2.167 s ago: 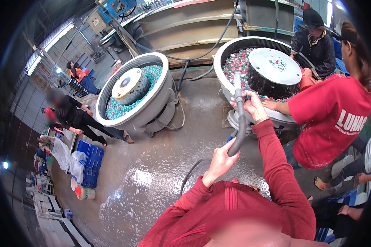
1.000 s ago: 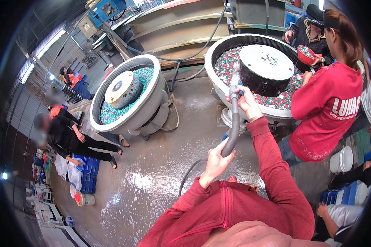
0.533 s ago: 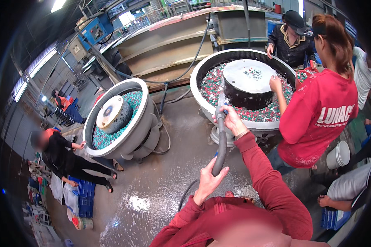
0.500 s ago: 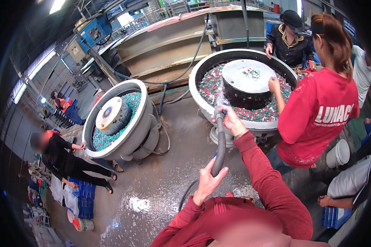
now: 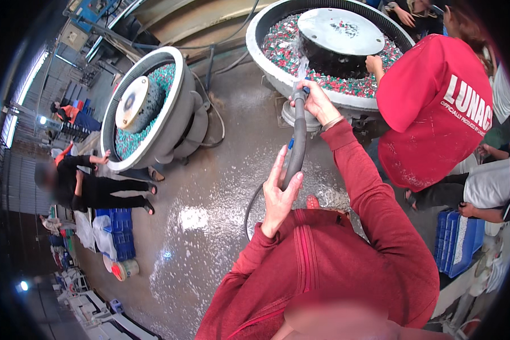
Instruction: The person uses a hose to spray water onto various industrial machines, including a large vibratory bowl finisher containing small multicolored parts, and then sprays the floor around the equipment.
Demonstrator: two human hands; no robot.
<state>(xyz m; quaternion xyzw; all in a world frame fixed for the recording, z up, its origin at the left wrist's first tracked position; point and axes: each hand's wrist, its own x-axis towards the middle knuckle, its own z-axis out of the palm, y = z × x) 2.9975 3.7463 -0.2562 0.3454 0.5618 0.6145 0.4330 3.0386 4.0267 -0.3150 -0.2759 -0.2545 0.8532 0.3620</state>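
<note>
My right hand (image 5: 316, 103) is wrapped round the front of a grey hose (image 5: 298, 133) with a small blue lever. Farther back along it, my left hand (image 5: 280, 195) holds the hose between the thumb and straightened fingers. Water (image 5: 302, 67) sprays from the hose end into a large round tub (image 5: 345, 101). Small red, green and whitish pieces (image 5: 280, 42) fill the ring around its raised centre, which has a flat pale top (image 5: 337, 31). The hose end stands just outside the near rim.
A person in a red shirt (image 5: 430, 107) reaches into the tub at right; another stands beyond. On the left, a person in black (image 5: 79, 181) touches a second tub (image 5: 178, 85) of green pieces. Blue crates (image 5: 116, 229) and a bucket (image 5: 127, 270) stand below. The floor (image 5: 209, 187) is wet.
The whole view has tilted down, so the tubs sit higher in the picture. Both hands still hold the hose, and water still sprays. My left hand's fingers look straighter.
</note>
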